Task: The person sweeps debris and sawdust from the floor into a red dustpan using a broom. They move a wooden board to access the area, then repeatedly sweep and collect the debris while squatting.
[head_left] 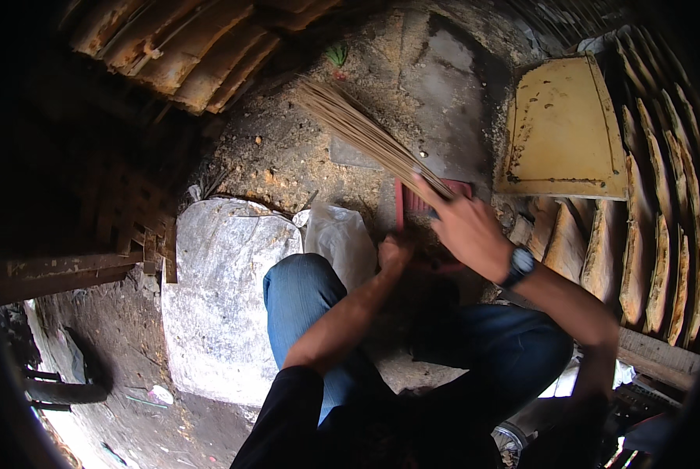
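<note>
My right hand (467, 230) grips the lower end of a long bundle of thin tan sticks (354, 129), which angles up and left over the debris-strewn floor (256, 148). Beneath that end lies a red plastic dustpan (400, 205) with ridges, partly covered by my hands. My left hand (394, 252) is closed on the near left side of the dustpan. A crumpled translucent plastic bag (337, 238) sits just left of that hand.
A whitish sack (221, 305) lies at my left. A yellow board (561, 121) leans at the right among rows of pale rough slabs (651, 227). More slabs (178, 47) are upper left; a wooden structure (68, 266) stands far left. My jeaned knees (299, 293) frame the work.
</note>
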The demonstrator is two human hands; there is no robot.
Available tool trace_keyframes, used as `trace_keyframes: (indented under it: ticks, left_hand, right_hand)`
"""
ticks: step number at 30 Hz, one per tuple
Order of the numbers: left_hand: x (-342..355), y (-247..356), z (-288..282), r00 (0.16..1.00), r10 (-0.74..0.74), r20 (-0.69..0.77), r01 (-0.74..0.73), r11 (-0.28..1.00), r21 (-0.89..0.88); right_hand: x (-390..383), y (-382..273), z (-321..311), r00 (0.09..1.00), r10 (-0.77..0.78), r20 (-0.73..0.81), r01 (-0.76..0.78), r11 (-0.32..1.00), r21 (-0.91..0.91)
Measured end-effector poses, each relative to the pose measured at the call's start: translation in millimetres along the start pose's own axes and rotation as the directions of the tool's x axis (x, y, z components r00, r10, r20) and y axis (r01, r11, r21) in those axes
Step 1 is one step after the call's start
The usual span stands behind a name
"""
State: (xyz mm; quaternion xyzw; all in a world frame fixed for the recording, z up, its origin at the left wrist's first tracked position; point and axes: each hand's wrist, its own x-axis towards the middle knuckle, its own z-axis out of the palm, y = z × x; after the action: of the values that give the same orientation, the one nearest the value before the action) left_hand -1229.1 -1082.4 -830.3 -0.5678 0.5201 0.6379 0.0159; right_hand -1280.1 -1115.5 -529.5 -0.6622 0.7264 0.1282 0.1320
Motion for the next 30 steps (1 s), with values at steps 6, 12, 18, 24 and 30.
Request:
trace_keyframes:
  ticks: [6,12,18,24,30]
  left_hand:
    - [4,-22,6,1.0,0.0,0.028,-0.001,0.999,0.042]
    - [-11,-4,-5,0.998,0.003,0.064,-0.005,1.0,0.027]
    - [37,-49,-7,0.997,0.07,-0.032,-0.071,0.997,-0.013]
    - [18,-21,-3,1.0,-0.01,0.011,0.009,0.999,0.053]
    - [-6,10,7,1.0,-0.013,0.017,0.012,0.998,0.055]
  right_hand:
    - [137,-29,46,0.993,-0.098,-0.061,0.093,0.992,-0.079]
    - [84,30,41,1.0,-0.027,-0.001,0.027,0.996,0.082]
    - [-14,57,22,0.992,0.062,0.109,-0.07,0.995,0.066]
    - [-58,88,8,0.988,0.147,0.051,-0.153,0.979,0.137]
    - [1,69,8,0.995,0.087,-0.04,-0.083,0.993,0.084]
